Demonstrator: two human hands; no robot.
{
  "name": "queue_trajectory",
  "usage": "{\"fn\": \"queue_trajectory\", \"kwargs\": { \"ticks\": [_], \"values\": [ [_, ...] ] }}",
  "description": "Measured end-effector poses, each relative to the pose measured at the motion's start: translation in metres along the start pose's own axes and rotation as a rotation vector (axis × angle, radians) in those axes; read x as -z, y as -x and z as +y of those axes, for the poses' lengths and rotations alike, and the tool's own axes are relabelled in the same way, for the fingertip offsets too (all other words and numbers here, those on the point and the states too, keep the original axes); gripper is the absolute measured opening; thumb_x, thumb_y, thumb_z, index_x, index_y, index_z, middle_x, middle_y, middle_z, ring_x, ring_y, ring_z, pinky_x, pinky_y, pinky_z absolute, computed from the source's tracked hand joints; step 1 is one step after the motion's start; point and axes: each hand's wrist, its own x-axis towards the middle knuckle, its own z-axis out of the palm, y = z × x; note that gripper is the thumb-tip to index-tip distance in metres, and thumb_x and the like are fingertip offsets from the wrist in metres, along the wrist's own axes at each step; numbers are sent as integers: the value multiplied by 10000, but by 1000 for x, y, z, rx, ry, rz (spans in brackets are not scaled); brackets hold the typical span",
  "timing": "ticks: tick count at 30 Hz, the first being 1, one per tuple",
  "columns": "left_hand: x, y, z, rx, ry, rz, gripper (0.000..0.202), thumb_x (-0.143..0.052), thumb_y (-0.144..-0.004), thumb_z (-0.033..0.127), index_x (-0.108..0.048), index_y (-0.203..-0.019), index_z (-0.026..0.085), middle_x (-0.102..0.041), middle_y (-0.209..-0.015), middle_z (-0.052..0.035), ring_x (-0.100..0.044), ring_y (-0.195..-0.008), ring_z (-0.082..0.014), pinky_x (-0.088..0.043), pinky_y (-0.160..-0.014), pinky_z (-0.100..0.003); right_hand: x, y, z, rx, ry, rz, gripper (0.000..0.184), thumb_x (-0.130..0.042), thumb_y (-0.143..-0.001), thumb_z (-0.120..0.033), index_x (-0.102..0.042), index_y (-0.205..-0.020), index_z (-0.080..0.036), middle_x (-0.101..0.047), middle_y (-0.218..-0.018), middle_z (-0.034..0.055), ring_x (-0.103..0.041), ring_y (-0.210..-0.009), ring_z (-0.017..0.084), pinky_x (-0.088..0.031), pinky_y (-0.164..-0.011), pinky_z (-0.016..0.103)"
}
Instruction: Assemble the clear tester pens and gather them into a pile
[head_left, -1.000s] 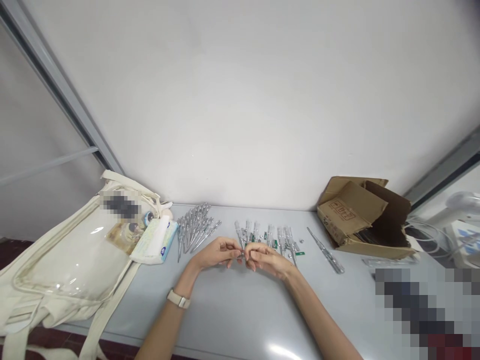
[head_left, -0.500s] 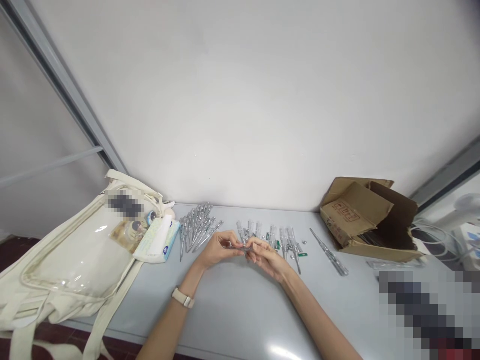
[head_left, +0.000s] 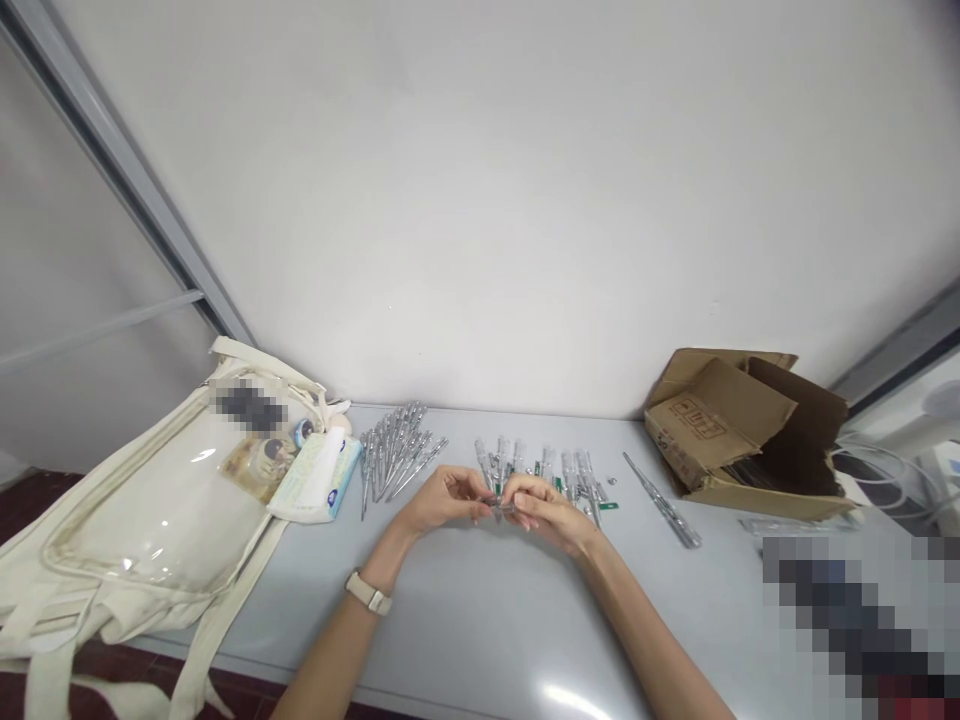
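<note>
My left hand (head_left: 444,497) and my right hand (head_left: 551,512) meet above the middle of the table, fingertips nearly touching. Both are closed in a pinch on one slim test screwdriver (head_left: 504,504) with metal and clear parts, lying roughly level and mostly covered by the fingers. Just behind the hands lie several clear-handled test screwdrivers (head_left: 585,475), with small metal caps and green pieces (head_left: 607,506) among them. A fanned pile of test screwdrivers (head_left: 394,450) rests to the left of my left hand. Off to the right lie a few more test screwdrivers (head_left: 664,505) side by side.
A cream bag (head_left: 150,520) with a clear front covers the table's left end, a tissue pack (head_left: 319,480) against it. At the right back stands an open cardboard box (head_left: 697,430), with clear plastic packaging (head_left: 795,527) before it. A white wall rises behind the grey table (head_left: 450,620).
My fingertips have shifted slightly to the right, and the right hand's fingers sit differently around the screwdriver. The view has turned a little; the things on the table keep their places.
</note>
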Motion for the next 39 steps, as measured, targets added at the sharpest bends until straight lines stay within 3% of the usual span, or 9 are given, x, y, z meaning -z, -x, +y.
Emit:
{"fn": "queue_trajectory", "kwargs": {
  "ticks": [3,12,20,23,25,29,32,36,39],
  "values": [
    [-3,0,-2,-120,-9,112,284,-883,-577,272,-672,-698,126,-629,-729,-17,-597,-714,-121,-467,-656,-244,-3,-1,1,12,-31,17,209,-672,-837,-393,-677,-881,-189,-426,-480,-78,-288,-467,73,-315,-601,252],
    [-5,2,3,-201,-277,256,329,-856,-618,335,-608,-523,141,-541,-691,-12,-584,-727,-133,-444,-648,-238,-8,-6,6,9,-93,87,231,-620,-882,-415,-642,-970,-202,-345,-475,-90,-239,-496,86,-289,-606,250],
    [-10,1,10,-126,-309,238,390,-813,-672,375,-595,-930,180,-588,-812,0,-580,-810,-135,-446,-704,-223,-11,-8,0,14,-38,124,273,-605,-880,-459,-626,-899,-187,-361,-483,-83,-255,-485,80,-303,-574,242],
    [-11,1,11,-112,-310,233,352,-765,-725,405,-622,-945,170,-616,-884,-33,-594,-853,-152,-463,-739,-244,-11,-2,-21,-35,181,177,366,-547,-893,-517,-597,-1097,-217,-487,-589,-46,-426,-565,113,-365,-612,256],
    [-10,0,10,-102,-283,254,339,-740,-747,423,-628,-928,160,-626,-893,-40,-592,-775,-134,-469,-697,-245,-3,8,-36,-29,427,282,407,-490,-913,-524,-561,-1185,-230,-579,-704,-9,-500,-619,137,-408,-635,276],
    [-7,-1,9,-83,-206,269,369,-666,-804,467,-602,-984,152,-643,-830,-38,-538,-597,-92,-402,-521,-209,40,50,-49,93,1051,845,323,-388,-926,-399,-616,-1003,-184,-647,-841,72,-588,-722,202,-459,-715,347],
    [-8,0,11,-68,-153,251,392,-585,-855,500,-583,-1039,153,-648,-808,-39,-492,-518,-71,-308,-435,-189,78,92,-40,55,1550,1066,326,-382,-864,-288,-621,-1030,-142,-639,-980,169,-591,-901,295,-447,-818,443],
    [-9,1,12,-22,-124,253,415,-548,-868,526,-562,-1076,167,-624,-734,-6,-428,-451,-50,-259,-417,-179,109,134,-17,-230,1802,1101,381,-455,-826,-337,-617,-1078,-101,-638,-944,198,-598,-872,345,-460,-784,480],
    [-9,2,12,-11,-126,247,404,-526,-874,544,-560,-1019,169,-597,-682,16,-400,-435,-42,-262,-421,-175,114,143,-10,-215,1720,1065,350,-422,-818,-296,-630,-1018,-97,-637,-888,180,-615,-820,310,-482,-778,445]
  ]
}}
